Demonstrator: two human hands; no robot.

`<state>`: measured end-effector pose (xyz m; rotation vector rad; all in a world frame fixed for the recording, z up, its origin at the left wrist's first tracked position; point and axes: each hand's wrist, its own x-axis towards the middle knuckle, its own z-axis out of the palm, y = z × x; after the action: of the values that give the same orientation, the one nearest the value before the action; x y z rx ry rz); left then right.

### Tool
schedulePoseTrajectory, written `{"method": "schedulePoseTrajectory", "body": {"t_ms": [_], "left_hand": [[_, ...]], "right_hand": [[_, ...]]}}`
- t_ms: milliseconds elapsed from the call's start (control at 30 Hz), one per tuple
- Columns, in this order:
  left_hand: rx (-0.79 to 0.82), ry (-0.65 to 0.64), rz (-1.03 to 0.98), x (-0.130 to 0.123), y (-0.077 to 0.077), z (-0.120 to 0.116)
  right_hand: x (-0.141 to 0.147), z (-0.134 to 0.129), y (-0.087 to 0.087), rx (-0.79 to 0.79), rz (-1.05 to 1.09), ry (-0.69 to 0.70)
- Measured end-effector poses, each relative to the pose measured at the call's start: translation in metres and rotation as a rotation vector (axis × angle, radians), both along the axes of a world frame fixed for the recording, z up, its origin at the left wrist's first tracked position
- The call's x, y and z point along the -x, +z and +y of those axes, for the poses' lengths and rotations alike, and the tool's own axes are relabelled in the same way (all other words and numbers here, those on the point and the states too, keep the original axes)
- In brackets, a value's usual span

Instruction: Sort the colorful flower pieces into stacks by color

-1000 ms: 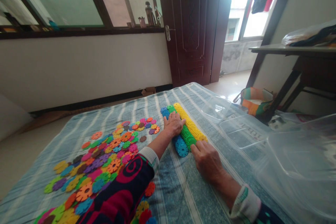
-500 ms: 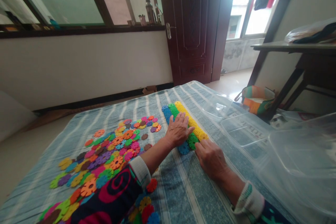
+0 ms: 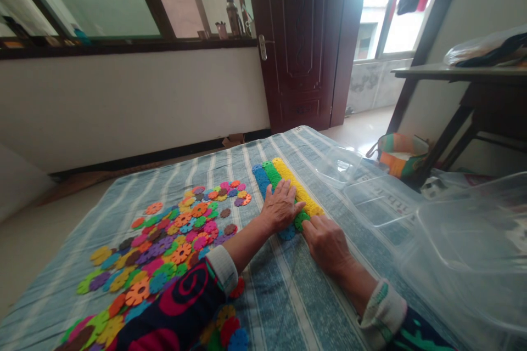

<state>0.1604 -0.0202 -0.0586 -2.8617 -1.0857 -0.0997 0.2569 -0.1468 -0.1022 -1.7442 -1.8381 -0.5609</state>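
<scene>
Three rows of stacked flower-shaped plastic discs lie side by side on the striped cloth: a blue row (image 3: 260, 178), a green row (image 3: 272, 174) and a yellow row (image 3: 302, 193). My left hand (image 3: 280, 205) rests flat over the green and blue rows, its fingers stretched out. At the near end of the yellow row, my right hand (image 3: 327, 241) is closed, fingertips curled against the row ends; what it pinches, if anything, is hidden. Left of my arms spreads a loose pile of mixed-colour flower discs (image 3: 164, 244).
Clear plastic boxes (image 3: 473, 241) and a clear lid (image 3: 381, 200) sit along the right side of the striped cloth (image 3: 284, 296). Beyond are a dark door (image 3: 300, 38), a desk (image 3: 461, 72) and a colourful bag (image 3: 401, 153) on the floor.
My right hand has shifted slightly left and up against the near ends of the green and yellow rows. My left hand stays flat on the rows. The whole view has shifted a little.
</scene>
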Motion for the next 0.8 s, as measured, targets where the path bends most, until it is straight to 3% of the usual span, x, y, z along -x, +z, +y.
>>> {"method": "schedulePoseTrajectory", "body": {"t_ms": [567,800], "left_hand": [[-0.021,0.031,-0.097,0.011,0.007,0.013],[-0.023,0.104,-0.237,0.036,0.013,0.032]], "right_hand": [[0.001,-0.001,0.002,0.069,0.014,-0.019],[0.002,-0.004,0.004,0.099,0.018,-0.021]]}}
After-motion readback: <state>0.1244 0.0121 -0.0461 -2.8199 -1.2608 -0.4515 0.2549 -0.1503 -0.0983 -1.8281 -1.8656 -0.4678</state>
